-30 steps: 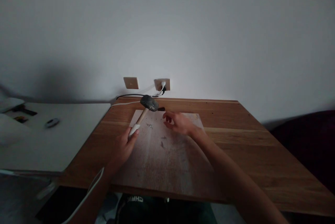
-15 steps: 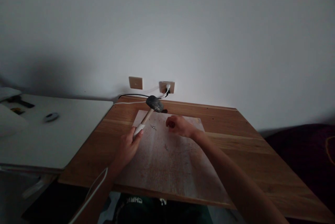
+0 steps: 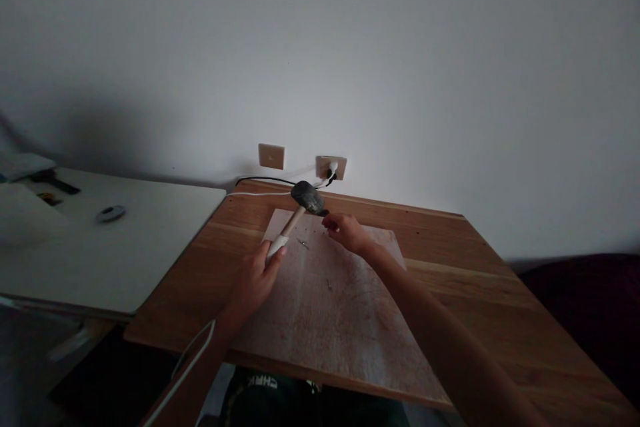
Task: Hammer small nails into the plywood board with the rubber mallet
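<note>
A rubber mallet (image 3: 307,198) with a black head and a pale handle is gripped by my left hand (image 3: 257,274), its head raised toward the back of the board. My right hand (image 3: 349,232) is over the board's far edge, fingers curled together just right of the mallet head. By its fingertips lies a small dark thing (image 3: 325,212), partly hidden by the mallet head; whether the fingers hold it or anything else is unclear. On the worn, pale board (image 3: 320,334) lie small metal pieces (image 3: 303,242) and several tiny dark specks.
The board rests on a wooden table (image 3: 465,294) against the wall. Cables run to a wall socket (image 3: 331,167) behind it. At left, a white table (image 3: 150,220) carries a computer mouse (image 3: 111,214) and dark tools (image 3: 57,180). Dark cloth (image 3: 590,300) lies at right.
The view has swung slightly left. My right hand has moved toward the far edge of the board, closer to the small dark thing. The mallet stays in my left hand.
</note>
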`<action>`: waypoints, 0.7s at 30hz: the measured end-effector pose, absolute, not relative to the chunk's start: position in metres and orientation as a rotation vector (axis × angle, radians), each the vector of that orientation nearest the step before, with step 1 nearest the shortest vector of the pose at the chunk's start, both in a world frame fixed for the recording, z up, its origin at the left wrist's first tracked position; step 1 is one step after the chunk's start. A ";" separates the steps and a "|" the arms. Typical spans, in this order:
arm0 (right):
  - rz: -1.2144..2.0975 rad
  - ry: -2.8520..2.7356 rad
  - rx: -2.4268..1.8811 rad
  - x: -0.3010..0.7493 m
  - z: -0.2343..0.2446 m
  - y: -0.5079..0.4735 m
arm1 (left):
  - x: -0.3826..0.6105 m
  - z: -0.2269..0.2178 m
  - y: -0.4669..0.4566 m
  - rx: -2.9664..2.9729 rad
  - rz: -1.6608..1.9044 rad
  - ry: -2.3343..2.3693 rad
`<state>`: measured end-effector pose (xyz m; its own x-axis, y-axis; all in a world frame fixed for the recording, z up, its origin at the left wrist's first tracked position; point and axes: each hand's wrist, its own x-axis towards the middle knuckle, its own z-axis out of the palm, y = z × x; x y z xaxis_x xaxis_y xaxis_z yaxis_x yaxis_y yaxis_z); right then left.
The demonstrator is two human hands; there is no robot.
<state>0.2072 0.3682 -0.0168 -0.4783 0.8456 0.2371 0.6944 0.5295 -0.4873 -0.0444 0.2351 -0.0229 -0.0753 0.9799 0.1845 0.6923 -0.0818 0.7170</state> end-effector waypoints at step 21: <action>0.511 -2.335 -1.219 0.207 -0.026 0.366 | -0.042 -0.019 0.234 1.826 0.941 1.799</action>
<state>0.2066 0.3661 -0.0262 -0.5051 0.8343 0.2209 0.6659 0.5395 -0.5153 -0.0421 0.2340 -0.0190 -0.0601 0.9821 0.1786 0.7068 -0.0845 0.7024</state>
